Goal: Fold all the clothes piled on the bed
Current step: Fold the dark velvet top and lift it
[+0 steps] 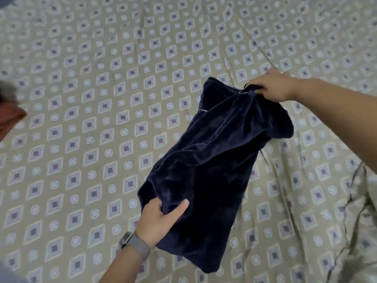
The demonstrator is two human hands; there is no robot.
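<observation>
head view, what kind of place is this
Probably a bedroom: a patterned bedsheet fills the view, both hands hold a navy garment over it, and an orange cloth lies at the left edge.

Looks like a bedroom in a home. Nearly the whole view taken up by a bed (85,123) spread with a tan sheet (102,58) printed in rows of diamonds and small circles, creased toward the right. Soft dark navy garment (214,160) held above it, and a rust-orange cloth (10,119) lying at the left edge.
</observation>
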